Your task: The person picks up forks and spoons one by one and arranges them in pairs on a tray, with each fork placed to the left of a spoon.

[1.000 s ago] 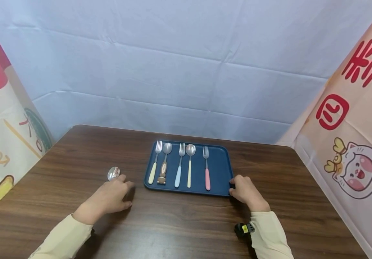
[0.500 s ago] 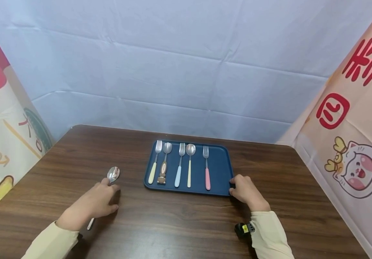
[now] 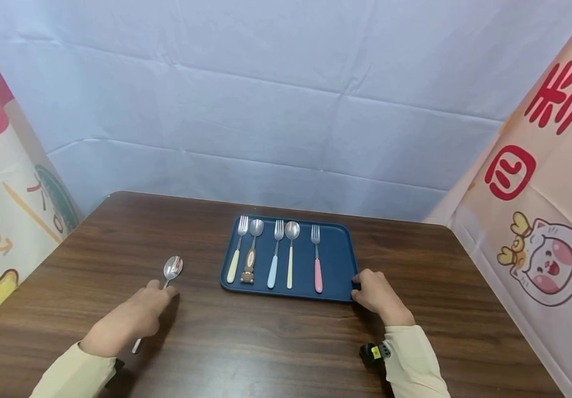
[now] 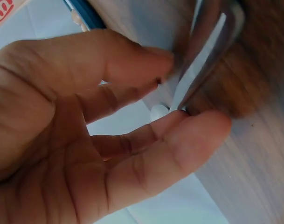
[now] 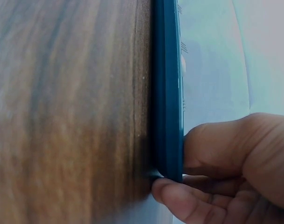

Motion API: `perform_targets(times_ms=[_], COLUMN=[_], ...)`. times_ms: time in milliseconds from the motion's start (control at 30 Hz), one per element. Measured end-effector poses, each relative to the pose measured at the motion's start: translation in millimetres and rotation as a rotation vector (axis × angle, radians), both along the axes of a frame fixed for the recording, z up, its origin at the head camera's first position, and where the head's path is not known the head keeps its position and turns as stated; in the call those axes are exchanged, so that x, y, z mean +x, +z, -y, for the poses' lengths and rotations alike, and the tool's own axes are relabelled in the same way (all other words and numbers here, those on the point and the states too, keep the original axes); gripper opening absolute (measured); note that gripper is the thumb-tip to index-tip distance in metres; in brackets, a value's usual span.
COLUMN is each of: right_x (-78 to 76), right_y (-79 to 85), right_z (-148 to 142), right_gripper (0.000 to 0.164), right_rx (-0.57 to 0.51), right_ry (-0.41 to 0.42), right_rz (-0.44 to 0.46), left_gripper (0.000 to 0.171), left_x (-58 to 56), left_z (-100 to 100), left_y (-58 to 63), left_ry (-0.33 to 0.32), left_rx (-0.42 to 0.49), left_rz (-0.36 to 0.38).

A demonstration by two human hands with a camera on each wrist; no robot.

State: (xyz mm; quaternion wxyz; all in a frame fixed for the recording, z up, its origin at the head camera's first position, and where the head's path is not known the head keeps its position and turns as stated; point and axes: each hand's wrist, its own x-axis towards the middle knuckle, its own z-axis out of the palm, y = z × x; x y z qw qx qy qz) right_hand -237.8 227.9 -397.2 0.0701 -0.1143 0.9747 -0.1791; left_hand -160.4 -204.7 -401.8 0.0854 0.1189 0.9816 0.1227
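Note:
A plain metal spoon (image 3: 173,267) lies on the table left of the tray, its handle partly hidden under my left hand (image 3: 126,318). In the left wrist view, the spoon's handle (image 4: 202,60) passes between thumb and index finger; a gap shows between the two fingertips. My right hand (image 3: 378,296) grips the near right corner of the blue tray (image 3: 338,271), thumb on the rim and fingers at the outer edge. On that tray lie a yellow-handled fork (image 3: 233,265), bear-handled spoon (image 3: 248,265), blue-handled fork (image 3: 273,271), yellow-handled spoon (image 3: 290,265) and pink-handled fork (image 3: 318,271).
The brown wooden table (image 3: 246,342) runs back to a pale hanging cloth (image 3: 266,110). Printed cloths hang at both sides, the right one (image 3: 540,221) with a cartoon cat. A black device (image 3: 372,354) sits at my right wrist.
My left hand has moved toward the near left, back along the spoon, uncovering its neck and handle end. The right hand stays at the tray corner.

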Motion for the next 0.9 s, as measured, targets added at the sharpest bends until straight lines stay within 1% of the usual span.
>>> perform_targets(times_ms=[100,167,267,333,433,567,700,800,900], right_x=[-0.4,-0.4,0.2,0.3,0.4,0.6,0.7,0.9,1.0], right_y=[-0.7,-0.8,-0.3,-0.2,0.4,0.9,0.5,0.0,-0.4], right_z=[0,0,1,1,1,1,1,1,1], right_gripper=[0.031,0.032,0.032,0.032,0.031,0.031,0.032,0.032,0.032], right_rx=[-0.001,-0.002,-0.002,-0.002,-0.001,-0.001,-0.002,-0.007,-0.01], right_ry=[-0.004,-0.007,-0.01,-0.011,-0.011,-0.015,-0.018,-0.02,-0.024], right_rz=[0.004,0.008,0.012,0.015,0.014,0.017,0.016,0.015,0.018], left_gripper=[0.06,0.057,0.043,0.036,0.031,0.025,0.023,0.023,0.022], left_x=[-2.8,-4.3,-5.6,-5.1,-4.4,-2.8,-2.3,-3.0,-4.0], left_z=[4,8,13,16,20,26,28,28,28], left_y=[-3.7,-5.2,-6.2,-4.0,-1.3,1.4,2.5,1.7,0.7], left_ry=[0.014,0.022,0.037,0.05,0.09,0.133,0.135,0.122,0.111], left_rx=[0.0,0.004,0.011,0.02,0.023,0.015,0.001,-0.011,-0.019], left_rz=[0.009,-0.002,-0.044,-0.07,-0.076,-0.047,-0.042,-0.051,-0.04])
